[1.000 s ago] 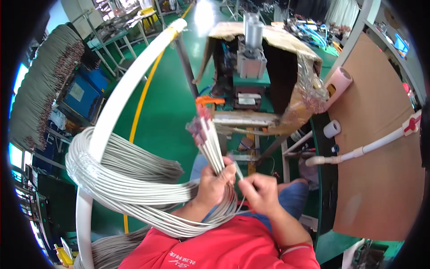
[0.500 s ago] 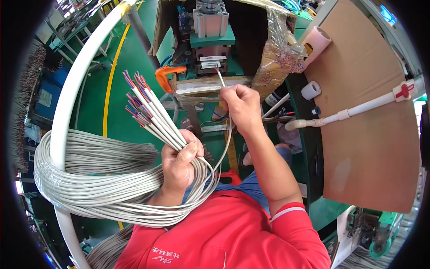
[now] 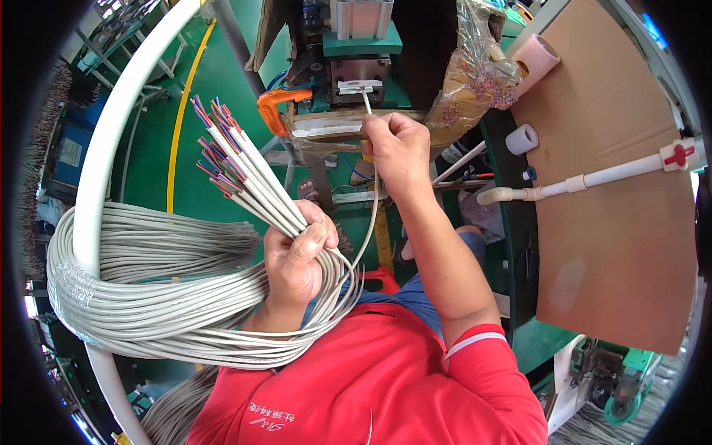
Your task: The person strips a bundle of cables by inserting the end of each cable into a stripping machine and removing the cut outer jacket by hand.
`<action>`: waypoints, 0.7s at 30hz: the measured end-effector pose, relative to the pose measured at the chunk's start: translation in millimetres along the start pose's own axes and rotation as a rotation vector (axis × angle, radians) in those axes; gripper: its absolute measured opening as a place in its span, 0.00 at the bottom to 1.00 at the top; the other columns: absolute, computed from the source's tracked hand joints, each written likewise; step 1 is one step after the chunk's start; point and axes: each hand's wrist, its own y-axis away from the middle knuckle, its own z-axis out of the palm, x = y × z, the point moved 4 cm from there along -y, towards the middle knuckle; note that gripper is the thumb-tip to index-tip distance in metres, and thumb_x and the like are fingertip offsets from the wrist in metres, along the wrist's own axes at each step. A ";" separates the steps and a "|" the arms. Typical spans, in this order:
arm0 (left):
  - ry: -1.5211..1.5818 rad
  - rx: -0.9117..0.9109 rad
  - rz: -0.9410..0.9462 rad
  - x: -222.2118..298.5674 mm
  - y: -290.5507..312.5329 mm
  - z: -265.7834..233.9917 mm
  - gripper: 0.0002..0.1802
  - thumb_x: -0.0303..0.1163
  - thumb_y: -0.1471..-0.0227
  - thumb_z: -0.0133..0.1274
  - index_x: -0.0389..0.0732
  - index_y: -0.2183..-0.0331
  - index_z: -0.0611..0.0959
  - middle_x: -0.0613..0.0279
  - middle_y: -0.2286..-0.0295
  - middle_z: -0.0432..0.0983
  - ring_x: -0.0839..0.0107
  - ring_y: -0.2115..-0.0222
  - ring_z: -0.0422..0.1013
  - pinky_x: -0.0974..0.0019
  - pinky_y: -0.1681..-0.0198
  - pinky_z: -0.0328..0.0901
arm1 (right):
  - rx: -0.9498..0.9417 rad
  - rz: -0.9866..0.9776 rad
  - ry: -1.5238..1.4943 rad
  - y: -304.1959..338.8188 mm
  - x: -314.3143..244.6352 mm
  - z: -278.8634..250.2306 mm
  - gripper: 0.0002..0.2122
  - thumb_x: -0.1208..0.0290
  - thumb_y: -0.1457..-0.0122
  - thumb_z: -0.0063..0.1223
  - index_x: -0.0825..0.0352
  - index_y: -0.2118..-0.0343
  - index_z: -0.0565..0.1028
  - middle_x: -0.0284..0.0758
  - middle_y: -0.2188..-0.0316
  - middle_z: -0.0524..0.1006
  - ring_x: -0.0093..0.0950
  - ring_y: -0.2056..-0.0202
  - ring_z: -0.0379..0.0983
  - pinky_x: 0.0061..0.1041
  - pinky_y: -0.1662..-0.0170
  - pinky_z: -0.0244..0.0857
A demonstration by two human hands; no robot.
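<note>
My left hand (image 3: 299, 256) is closed round a bunch of white-grey cables (image 3: 256, 172), whose far ends show bare red, blue and dark inner wires. The rest of the bundle loops back over a white pipe rail (image 3: 93, 170) on the left. Between thumb and fingers of my right hand (image 3: 399, 152) is a single cable (image 3: 368, 104). Its tip reaches the white-taped slot of a small press (image 3: 361, 72) with a green plate, and the tip itself is hidden there. From my right hand this cable curves down toward the bundle.
An orange clamp (image 3: 280, 111) grips the edge of the wooden bench by the press. Film-wrapped cardboard (image 3: 478, 63) stands right of it. Farther right are a brown board (image 3: 608, 185), a white pipe with a red valve (image 3: 678, 156) and a tape roll (image 3: 521, 139).
The cable in my right hand has moved forward, and its coloured wires have gone from sight at the press. My left hand still grips the bunch. The whole view has shifted slightly.
</note>
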 end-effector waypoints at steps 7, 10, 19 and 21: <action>0.038 -0.037 0.020 0.7 0.7 -1.6 0.10 0.30 0.49 0.53 0.35 0.66 0.75 0.61 0.75 0.69 0.73 0.75 0.66 0.71 0.69 0.61 | 0.029 -0.231 0.185 41.2 -15.3 -9.1 0.13 0.67 0.46 0.55 0.72 0.82 0.74 0.34 0.89 0.72 0.19 0.85 0.67 0.24 0.79 0.61; 0.054 0.015 -0.029 -3.2 3.3 -1.7 0.13 0.30 0.48 0.53 0.33 0.61 0.75 0.60 0.73 0.71 0.71 0.73 0.68 0.70 0.66 0.63 | 0.079 -0.395 0.098 76.5 -10.0 -21.1 0.07 0.73 0.46 0.58 0.71 0.78 0.76 0.34 0.86 0.73 0.19 0.85 0.66 0.21 0.80 0.60; -0.270 -0.061 -0.189 -19.1 10.5 11.0 0.04 0.25 0.49 0.58 0.36 0.70 0.79 0.68 0.78 0.74 0.84 0.78 0.67 0.78 0.74 0.62 | 0.272 -0.561 0.036 103.8 -20.2 -52.9 0.12 0.78 0.47 0.59 0.73 0.60 0.74 0.33 0.74 0.74 0.16 0.77 0.68 0.16 0.75 0.61; -0.290 -0.178 -0.301 -24.6 17.0 21.0 0.04 0.25 0.49 0.57 0.35 0.70 0.79 0.67 0.77 0.75 0.82 0.78 0.67 0.76 0.75 0.62 | -0.100 -0.403 -0.184 102.4 -13.0 -49.0 0.09 0.75 0.45 0.57 0.73 0.63 0.75 0.34 0.75 0.75 0.18 0.77 0.69 0.18 0.74 0.62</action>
